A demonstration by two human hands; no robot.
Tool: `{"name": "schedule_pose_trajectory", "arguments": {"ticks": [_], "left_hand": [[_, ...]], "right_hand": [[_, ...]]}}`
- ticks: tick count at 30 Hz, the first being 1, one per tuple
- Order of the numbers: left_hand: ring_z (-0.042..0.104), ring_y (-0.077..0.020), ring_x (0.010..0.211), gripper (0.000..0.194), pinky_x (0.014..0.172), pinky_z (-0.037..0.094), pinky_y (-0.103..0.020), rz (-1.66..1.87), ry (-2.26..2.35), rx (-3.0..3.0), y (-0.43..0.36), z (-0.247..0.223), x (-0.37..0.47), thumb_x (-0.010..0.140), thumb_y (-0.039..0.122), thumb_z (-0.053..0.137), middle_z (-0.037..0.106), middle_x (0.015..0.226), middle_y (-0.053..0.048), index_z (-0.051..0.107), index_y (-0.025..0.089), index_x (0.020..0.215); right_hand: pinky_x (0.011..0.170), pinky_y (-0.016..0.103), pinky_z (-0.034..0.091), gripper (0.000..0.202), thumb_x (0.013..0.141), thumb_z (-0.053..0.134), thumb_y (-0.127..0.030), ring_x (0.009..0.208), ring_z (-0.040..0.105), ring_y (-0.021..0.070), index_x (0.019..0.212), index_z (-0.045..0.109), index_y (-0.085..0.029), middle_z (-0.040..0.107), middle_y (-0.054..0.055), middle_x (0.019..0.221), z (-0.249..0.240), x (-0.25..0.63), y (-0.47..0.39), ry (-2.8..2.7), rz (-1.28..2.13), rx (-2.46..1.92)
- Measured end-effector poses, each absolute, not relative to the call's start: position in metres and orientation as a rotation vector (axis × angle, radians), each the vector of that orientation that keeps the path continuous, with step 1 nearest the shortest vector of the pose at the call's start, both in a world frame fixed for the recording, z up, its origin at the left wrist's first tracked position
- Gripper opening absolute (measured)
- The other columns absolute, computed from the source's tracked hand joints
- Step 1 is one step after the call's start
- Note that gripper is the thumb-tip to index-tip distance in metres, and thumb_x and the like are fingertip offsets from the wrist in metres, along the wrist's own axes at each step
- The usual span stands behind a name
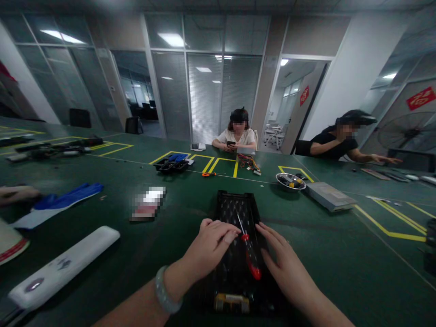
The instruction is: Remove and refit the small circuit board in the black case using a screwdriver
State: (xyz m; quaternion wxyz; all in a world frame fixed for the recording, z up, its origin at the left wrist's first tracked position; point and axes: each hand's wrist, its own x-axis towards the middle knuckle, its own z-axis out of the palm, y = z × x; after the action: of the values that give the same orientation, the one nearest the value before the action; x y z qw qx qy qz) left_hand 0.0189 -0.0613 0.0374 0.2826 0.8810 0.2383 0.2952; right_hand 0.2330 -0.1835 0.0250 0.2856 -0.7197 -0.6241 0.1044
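Directly in front of me lies a long black plastic tray (223, 204) with a dimpled floor. A screwdriver (251, 259) with a red and black handle rests in it, its thin shaft pointing away from me. My left hand (214, 243) is over the tray's left side, fingers stretched forward and close together, their tips near the screwdriver's shaft. Along the right rim lies my right hand (284, 256), fingers extended and thumb apart, holding nothing. At the tray's near end is a yellow and dark cylinder (231, 303) that looks like a battery.
A white power strip (68, 268), a blue and white glove (64, 202) and a blurred-out flat item (150, 203) lie leftward. Beyond are an orange-handled tool (208, 174), black bins (173, 164), wires (250, 163), a metal bowl (290, 181) and a grey box (330, 196). Two people sit opposite.
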Motion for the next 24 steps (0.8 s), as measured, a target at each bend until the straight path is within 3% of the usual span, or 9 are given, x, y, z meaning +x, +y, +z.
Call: {"name": "schedule_pose_trajectory", "arguments": {"ticks": [3,7,11,17,24], "left_hand": [[0.064,-0.0225,0.102,0.035,0.097,0.039,-0.04,0.961,0.778,2.11,-0.047,0.026,0.02,0.103,0.04,0.04,0.074,0.106,-0.004,0.07,0.024,0.109],[0.064,-0.0218,0.089,0.036,0.085,0.047,-0.034,1.019,0.78,1.786,-0.029,0.012,0.022,0.098,0.045,0.044,0.07,0.09,-0.004,0.069,0.02,0.099],[0.062,-0.0219,0.083,0.038,0.08,0.048,-0.033,1.021,0.796,1.704,-0.018,0.003,0.024,0.095,0.047,0.045,0.067,0.083,-0.004,0.069,0.018,0.095],[0.062,-0.0229,0.084,0.043,0.08,0.048,-0.034,1.013,0.799,1.696,-0.014,-0.002,0.023,0.094,0.052,0.044,0.067,0.084,-0.005,0.069,0.017,0.096],[0.063,-0.0235,0.085,0.044,0.08,0.048,-0.034,1.005,0.775,1.71,-0.013,-0.001,0.023,0.094,0.053,0.043,0.068,0.085,-0.006,0.069,0.017,0.097]], "right_hand": [[0.112,0.043,0.043,0.062,0.095,0.042,-0.042,0.129,0.057,0.0254,0.152,0.036,-0.018,0.053,0.015,0.144,0.012,0.241,-0.18,-1.379,0.325,-2.045],[0.1,0.041,0.049,0.062,0.095,0.042,-0.049,0.109,0.068,0.0274,0.145,0.042,-0.012,0.07,0.014,0.115,0.01,0.243,-0.176,-1.29,0.564,-2.114],[0.102,0.041,0.047,0.048,0.096,0.043,-0.043,0.12,0.065,0.0297,0.134,0.055,-0.016,0.07,0.016,0.126,0.019,0.237,-0.171,-1.414,0.602,-2.131],[0.1,0.035,0.047,0.039,0.094,0.04,-0.027,0.119,0.066,0.0269,0.124,0.063,-0.017,0.072,0.014,0.124,0.024,0.232,-0.168,-1.519,0.53,-2.129],[0.099,0.03,0.049,0.039,0.092,0.041,-0.031,0.113,0.069,0.0233,0.119,0.067,-0.019,0.075,0.009,0.12,0.027,0.258,-0.19,-1.484,0.555,-2.01]]}}
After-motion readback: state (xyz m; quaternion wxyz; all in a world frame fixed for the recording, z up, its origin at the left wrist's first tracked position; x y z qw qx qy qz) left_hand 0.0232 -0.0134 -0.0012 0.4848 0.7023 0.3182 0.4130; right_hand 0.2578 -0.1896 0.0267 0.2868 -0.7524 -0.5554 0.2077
